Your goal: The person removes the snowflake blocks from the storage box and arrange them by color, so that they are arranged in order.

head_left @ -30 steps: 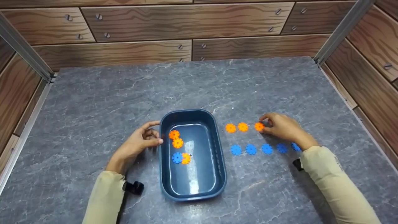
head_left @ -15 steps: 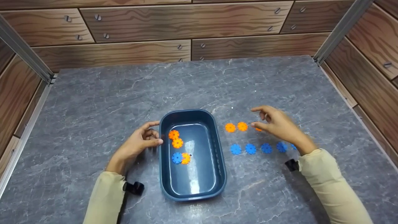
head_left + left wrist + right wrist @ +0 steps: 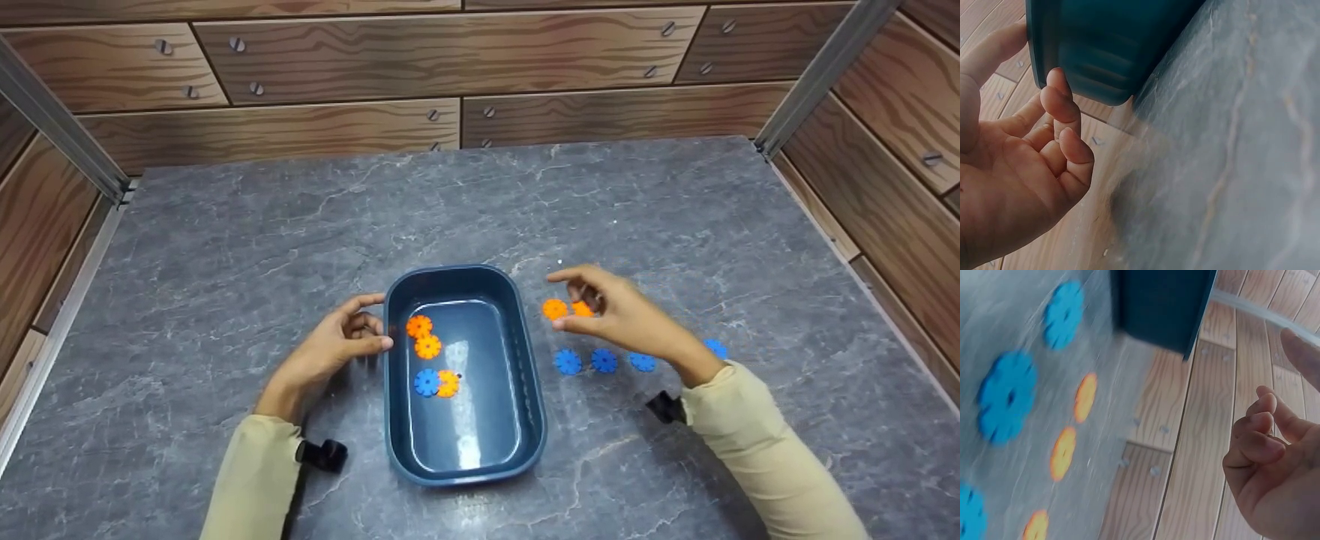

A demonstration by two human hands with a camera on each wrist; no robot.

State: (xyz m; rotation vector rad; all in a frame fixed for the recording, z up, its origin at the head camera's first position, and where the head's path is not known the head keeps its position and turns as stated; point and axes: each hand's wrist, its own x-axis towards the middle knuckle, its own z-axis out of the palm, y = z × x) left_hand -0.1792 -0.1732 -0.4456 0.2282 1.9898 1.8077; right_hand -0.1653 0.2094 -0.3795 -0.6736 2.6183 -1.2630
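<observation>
1. Right grip [image 3: 626,311]: empty, fingers parted, over orange discs [image 3: 555,309], right of centre
2. Left grip [image 3: 326,349]: relaxed, touching tray [image 3: 388,405], lower centre
3. Discs: I judge light, stiff; pinch notched edges

On the tabletop [image 3: 375,217], in front of the plank wall [image 3: 450,52]: a tray [image 3: 487,412] near the middle, long side running front to back. Inside, toward its left wall, 4 discs [image 3: 427,346]: 2 together farther back, 2 together nearer the front. Just outside, at the tray's left rim, the left hand [image 3: 330,345]. To the tray's right, 2 more lines of discs: a back row [image 3: 554,310], partly beneath the right hand [image 3: 611,307], and a front row [image 3: 604,361], partly beneath the right wrist [image 3: 699,367].
</observation>
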